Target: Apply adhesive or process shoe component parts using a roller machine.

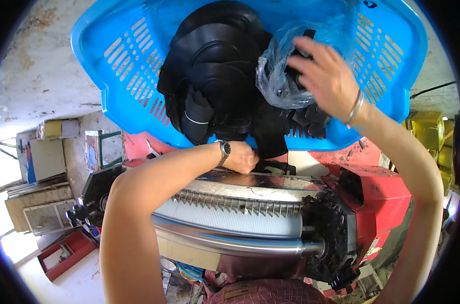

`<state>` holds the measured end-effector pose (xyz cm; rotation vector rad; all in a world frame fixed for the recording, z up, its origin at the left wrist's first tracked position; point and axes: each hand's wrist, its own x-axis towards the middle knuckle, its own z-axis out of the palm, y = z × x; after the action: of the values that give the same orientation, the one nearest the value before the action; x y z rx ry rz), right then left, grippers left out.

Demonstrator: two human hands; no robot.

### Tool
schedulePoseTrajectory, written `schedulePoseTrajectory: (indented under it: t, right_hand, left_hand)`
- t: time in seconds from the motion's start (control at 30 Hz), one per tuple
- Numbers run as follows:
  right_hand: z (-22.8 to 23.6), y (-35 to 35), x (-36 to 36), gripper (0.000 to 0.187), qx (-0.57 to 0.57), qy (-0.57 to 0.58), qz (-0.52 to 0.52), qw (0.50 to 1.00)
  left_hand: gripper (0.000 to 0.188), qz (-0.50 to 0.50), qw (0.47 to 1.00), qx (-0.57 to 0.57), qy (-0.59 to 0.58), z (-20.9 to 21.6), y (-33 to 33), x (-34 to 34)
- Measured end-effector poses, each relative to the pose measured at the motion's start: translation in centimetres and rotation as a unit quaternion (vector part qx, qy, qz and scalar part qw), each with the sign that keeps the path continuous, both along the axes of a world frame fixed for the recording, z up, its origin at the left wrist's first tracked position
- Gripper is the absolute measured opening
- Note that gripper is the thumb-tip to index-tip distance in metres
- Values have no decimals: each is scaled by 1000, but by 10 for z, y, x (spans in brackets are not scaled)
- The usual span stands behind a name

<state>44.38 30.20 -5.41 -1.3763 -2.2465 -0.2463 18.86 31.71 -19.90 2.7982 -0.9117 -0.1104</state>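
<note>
My right hand (329, 76), with a bracelet at the wrist, reaches over a clear plastic bag (275, 83). Its fingers look spread and are slightly blurred. A small black strip (309, 34) shows just beyond the fingertips, and more dark pieces lie partly hidden inside the bag. My left hand (241, 157), wearing a dark watch, rests curled closed at the machine's back edge, beside hanging black leather-like sheets (270, 134). What its fingers hold, if anything, is hidden. Large curved black pieces (217, 66) lie stacked in the blue plastic basket (90, 45).
Below my hands runs a red machine (379, 195) with a ribbed white roller (230, 220), a toothed metal bar (240, 202) and a smooth steel roller (260, 247). A banded black bundle (197, 114) sits in the basket. Yellow wrapped packs (426, 129) stand at the right.
</note>
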Motion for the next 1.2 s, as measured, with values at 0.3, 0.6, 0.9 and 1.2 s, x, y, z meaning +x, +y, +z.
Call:
schedulePoseTrajectory:
  t: [0.3, 0.6, 0.9, 1.2]
  right_hand:
    - [-90, -73, -29, 8, -347, -68, 270, 895]
    - [-126, -55, -122, 17, -465, -169, 301, 815]
    - [-23, -28, -62, 25, -231, 123, 146, 954]
    - [11, 14, 12, 16, 43, 0, -37, 998]
  left_hand:
    - [9, 270, 957, -107, 17, 69, 28, -20]
    - [8, 201, 975, 10, 97, 76, 30, -56]
    - [19, 423, 820, -249, 294, 62, 5, -34]
    - [40, 405, 659, -301, 558, 29, -19, 50]
